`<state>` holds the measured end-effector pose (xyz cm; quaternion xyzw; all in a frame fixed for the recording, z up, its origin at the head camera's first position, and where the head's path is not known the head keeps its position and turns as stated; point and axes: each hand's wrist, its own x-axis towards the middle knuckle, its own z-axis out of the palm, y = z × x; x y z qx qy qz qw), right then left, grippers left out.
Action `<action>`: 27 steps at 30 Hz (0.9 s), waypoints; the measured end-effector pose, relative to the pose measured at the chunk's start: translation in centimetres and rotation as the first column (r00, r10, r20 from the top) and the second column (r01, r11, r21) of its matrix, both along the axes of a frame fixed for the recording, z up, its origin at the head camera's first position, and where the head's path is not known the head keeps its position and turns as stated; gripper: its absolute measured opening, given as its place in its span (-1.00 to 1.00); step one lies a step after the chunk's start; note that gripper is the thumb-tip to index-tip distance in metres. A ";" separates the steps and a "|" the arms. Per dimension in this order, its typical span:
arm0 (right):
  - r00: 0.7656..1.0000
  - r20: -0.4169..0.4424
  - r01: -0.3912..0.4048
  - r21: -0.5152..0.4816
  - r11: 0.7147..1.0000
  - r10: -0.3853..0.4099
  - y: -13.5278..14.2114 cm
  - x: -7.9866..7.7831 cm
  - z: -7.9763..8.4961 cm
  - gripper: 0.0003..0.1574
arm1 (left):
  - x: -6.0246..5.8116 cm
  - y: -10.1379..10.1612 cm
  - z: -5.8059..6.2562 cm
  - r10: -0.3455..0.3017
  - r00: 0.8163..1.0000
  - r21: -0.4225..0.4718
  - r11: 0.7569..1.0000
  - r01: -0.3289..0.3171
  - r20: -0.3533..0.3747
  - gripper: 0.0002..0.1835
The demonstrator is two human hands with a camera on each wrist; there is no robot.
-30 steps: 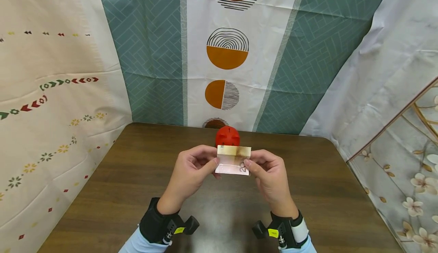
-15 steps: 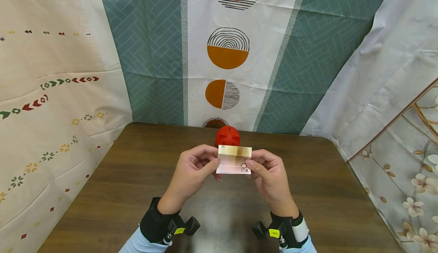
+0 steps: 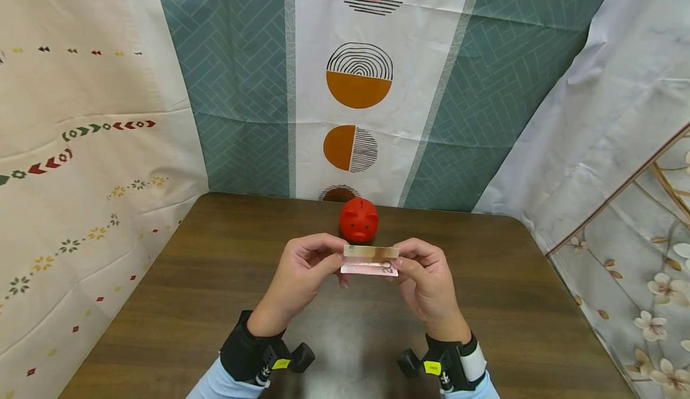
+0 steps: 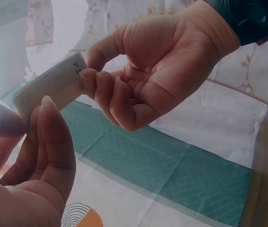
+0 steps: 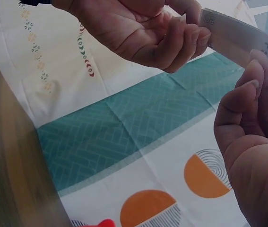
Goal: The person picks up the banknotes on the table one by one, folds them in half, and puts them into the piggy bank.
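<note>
A pinkish banknote (image 3: 369, 260) with a yellowish-brown band is held up between both hands, with a crease running along its length. My left hand (image 3: 304, 276) pinches its left end between thumb and fingers. The right end is pinched by my right hand (image 3: 428, 279) in the same way. Both wrist views show the folded note (image 4: 51, 87) as a narrow strip between the fingertips. Just beyond the note, a red piggy bank (image 3: 359, 219) stands on the table, its face toward me and a slot on top.
The brown wooden table (image 3: 215, 267) spreads beneath the hands. Behind it hangs a green and white patterned cloth (image 3: 242, 87). A cream cloth (image 3: 97, 207) lines the left side, and a floral cloth (image 3: 647, 291) the right. Black cameras are strapped on both wrists.
The banknote's upper part has folded down toward me, so the note looks shorter. More of the piggy bank's face shows above it. The hands have stayed nearly in place.
</note>
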<state>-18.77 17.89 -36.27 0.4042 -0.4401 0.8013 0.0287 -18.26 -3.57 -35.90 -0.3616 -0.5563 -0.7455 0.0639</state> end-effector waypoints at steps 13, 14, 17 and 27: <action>0.988 -0.107 0.117 0.025 0.993 -0.113 -0.4 0.0 0.0 -0.57 | 0.6 0.3 0.6 0.081 0.991 -0.019 0.996 -0.084 -0.108 -0.75; 0.984 -0.109 0.145 0.032 0.989 -0.141 -0.4 0.1 0.0 -0.59 | 0.7 0.3 0.8 0.093 0.988 -0.024 0.995 -0.096 -0.123 -0.76; 0.968 -0.100 0.238 0.068 0.969 -0.231 -0.4 0.4 0.2 -0.73 | 1.1 0.3 1.5 0.130 0.980 -0.046 0.989 -0.138 -0.150 -0.85; 0.868 -0.155 0.497 0.267 0.826 -0.473 -0.2 1.8 1.6 -0.71 | 2.0 0.5 2.9 0.243 0.945 -0.136 0.951 -0.276 -0.218 -0.71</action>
